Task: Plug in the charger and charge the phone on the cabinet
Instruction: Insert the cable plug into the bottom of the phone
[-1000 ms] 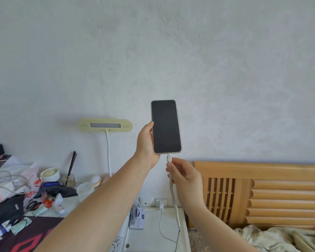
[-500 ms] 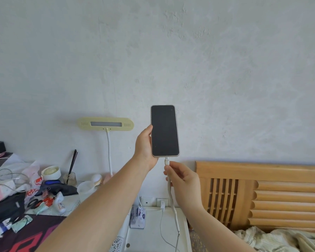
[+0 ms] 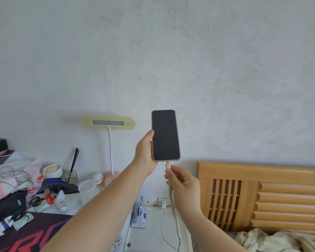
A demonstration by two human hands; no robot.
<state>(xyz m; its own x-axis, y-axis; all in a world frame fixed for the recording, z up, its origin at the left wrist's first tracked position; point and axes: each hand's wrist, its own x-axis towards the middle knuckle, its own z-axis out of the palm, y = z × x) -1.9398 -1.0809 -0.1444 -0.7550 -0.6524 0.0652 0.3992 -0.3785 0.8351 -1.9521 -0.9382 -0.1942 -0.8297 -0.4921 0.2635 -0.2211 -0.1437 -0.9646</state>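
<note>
Left of the white cabinet (image 3: 153, 233) sits a cluttered surface (image 3: 49, 231) with a yellow lamp (image 3: 107, 122); right of it, a wooden headboard (image 3: 262, 195). Above the cabinet, the left hand (image 3: 145, 151) grips the dark-screened phone (image 3: 165, 135) upright. The right hand (image 3: 184, 180) has its fingers (image 3: 169, 176) pinched on the cable (image 3: 171, 197) just under the phone's port, elbow low. The charger (image 3: 163, 204) is in the wall socket.

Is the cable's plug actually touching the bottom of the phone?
Touching. The head view shows the white plug, pinched by the right hand, meeting the bottom edge of the phone with no gap; the left hand holds the phone.
</note>
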